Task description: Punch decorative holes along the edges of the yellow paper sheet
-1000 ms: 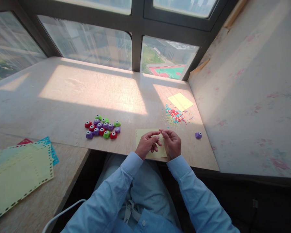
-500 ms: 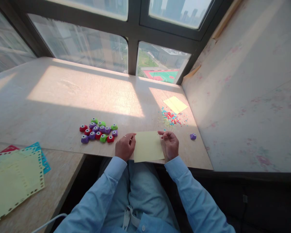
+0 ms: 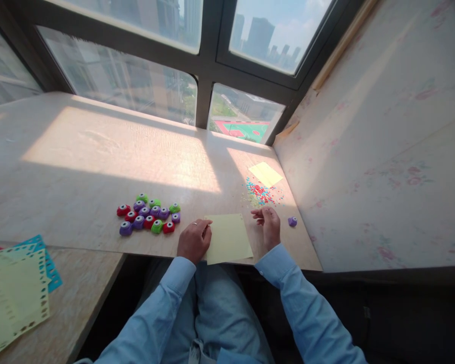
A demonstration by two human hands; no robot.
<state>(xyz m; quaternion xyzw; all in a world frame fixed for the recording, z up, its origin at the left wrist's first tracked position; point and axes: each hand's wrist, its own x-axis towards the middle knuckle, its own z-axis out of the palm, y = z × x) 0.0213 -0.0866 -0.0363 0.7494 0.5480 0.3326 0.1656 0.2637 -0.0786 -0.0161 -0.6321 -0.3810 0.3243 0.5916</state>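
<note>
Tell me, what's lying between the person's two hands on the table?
A yellow paper sheet lies flat between the left hand and right hand, seen in the head view.

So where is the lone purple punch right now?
The purple punch sits alone on the sill's right side, just right of the right hand, below the confetti.

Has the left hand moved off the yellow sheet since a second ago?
Yes. The left hand went leftward to the yellow sheet's left edge, nearer the coloured punches.
</note>
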